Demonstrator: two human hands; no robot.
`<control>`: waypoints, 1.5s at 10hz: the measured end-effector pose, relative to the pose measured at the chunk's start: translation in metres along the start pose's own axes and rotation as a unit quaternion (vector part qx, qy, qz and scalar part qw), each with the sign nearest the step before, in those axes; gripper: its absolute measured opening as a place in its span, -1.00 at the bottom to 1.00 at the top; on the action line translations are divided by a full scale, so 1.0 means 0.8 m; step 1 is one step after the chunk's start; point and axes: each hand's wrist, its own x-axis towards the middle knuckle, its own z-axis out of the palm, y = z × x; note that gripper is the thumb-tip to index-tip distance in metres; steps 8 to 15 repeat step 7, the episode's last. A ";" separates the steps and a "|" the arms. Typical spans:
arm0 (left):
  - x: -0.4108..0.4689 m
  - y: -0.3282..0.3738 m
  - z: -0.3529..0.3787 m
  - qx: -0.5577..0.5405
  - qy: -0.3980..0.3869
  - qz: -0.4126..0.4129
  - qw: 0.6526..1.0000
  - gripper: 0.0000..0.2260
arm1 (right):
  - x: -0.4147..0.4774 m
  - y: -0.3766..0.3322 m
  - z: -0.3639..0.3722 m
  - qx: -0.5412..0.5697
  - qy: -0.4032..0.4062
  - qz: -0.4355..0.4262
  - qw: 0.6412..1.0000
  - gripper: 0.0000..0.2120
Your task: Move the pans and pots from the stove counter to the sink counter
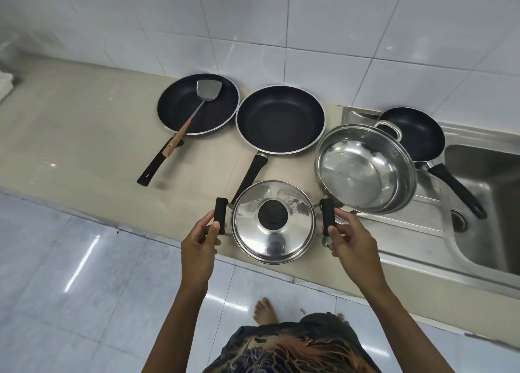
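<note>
A steel pot with a domed lid (274,220) sits at the counter's front edge, a black handle on each side. My left hand (199,246) pinches the left handle between thumb and fingers. My right hand (351,240) pinches the right handle the same way. Behind the pot lie two black frying pans: the left one (180,113) holds a metal spatula (209,89), the middle one (280,119) holds nothing. An open steel pot (365,170) leans on the sink's edge, with a small black pan (413,136) behind it.
The beige counter (84,125) runs left along a white tiled wall. A steel sink (484,198) with a drain lies at the right. The middle pan's handle points at the lidded pot. Glossy floor tiles and my bare foot show below.
</note>
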 end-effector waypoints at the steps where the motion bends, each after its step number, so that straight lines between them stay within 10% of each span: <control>1: -0.009 0.003 0.008 -0.013 0.009 -0.009 1.000 -0.72 | -0.002 -0.001 -0.003 0.005 -0.008 -0.007 1.000 -0.62; 7: -0.248 0.002 0.210 0.013 0.075 -0.024 0.997 -0.45 | -0.027 0.061 -0.157 -0.140 -0.209 -0.250 0.935 -0.50; 15: -0.248 0.002 0.210 0.013 0.075 -0.024 0.997 -0.45 | -0.027 0.061 -0.157 -0.140 -0.209 -0.250 0.935 -0.50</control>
